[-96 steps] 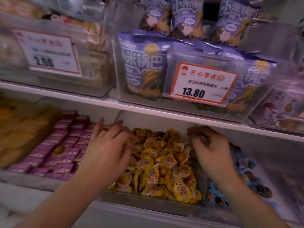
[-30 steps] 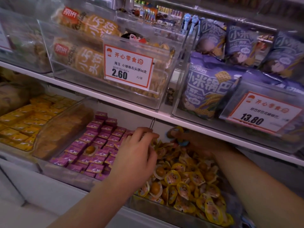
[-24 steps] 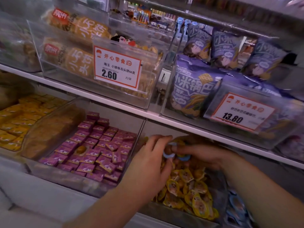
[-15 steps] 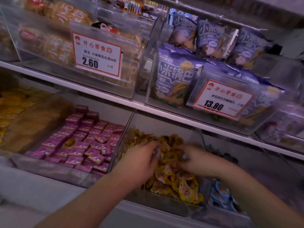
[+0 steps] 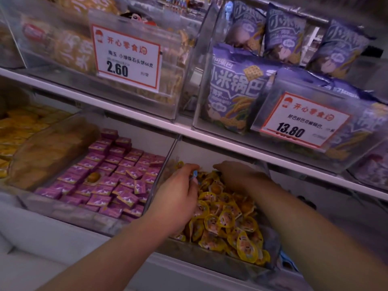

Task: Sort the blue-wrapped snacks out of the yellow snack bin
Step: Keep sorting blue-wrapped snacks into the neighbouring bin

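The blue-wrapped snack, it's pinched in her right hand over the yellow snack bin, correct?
Not quite: the head view shows the blue-wrapped snack pinched in the left hand, over the yellow snack bin. The right hand reaches into the yellow snacks.

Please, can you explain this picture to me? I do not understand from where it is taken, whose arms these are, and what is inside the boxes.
There is no machine here. A camera worn on a person's head looks down at a shop shelf. The left hand pinches a small blue-wrapped snack. The right hand reaches into the yellow snack bin, but what its fingers hold is hidden. Beside it lies a bin of purple packets with one stray yellow snack. Above stand purple bags and price tags.
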A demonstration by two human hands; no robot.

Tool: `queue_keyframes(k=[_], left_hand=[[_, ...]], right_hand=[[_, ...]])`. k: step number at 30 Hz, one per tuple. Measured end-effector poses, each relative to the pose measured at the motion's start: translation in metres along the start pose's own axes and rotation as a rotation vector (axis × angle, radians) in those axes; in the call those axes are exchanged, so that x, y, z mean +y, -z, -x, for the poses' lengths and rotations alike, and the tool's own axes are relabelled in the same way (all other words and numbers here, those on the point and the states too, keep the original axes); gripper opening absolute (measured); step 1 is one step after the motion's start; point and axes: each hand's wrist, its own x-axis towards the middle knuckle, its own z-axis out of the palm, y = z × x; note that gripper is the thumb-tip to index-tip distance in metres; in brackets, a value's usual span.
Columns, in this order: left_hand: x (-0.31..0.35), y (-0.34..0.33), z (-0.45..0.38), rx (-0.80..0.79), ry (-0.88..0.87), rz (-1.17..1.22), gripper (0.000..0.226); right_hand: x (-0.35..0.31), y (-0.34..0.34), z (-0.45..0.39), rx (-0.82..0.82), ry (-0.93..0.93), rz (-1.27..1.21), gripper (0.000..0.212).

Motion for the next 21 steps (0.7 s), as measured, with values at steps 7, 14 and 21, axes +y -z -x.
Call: queue_keyframes(k=[7,14,21], left_hand=[[-0.001,0.0,-0.003,-0.016,0.043,0.058,0.033],[-0.001,0.001,0.001,-0.023,0.055,0.099,0.032],[-0.005,-0.001,0.002,-0.061,0.091,0.18,0.031]], right_hand=[[0.001,-0.007,-0.017,-0.088,-0.072,0.024,0.039],[-0.005,-0.011,-0.011,-0.025,-0.061,0.099,0.025],[-0.015,-0.013,-0.003,0.131,-0.06,-0.098,0.018]])
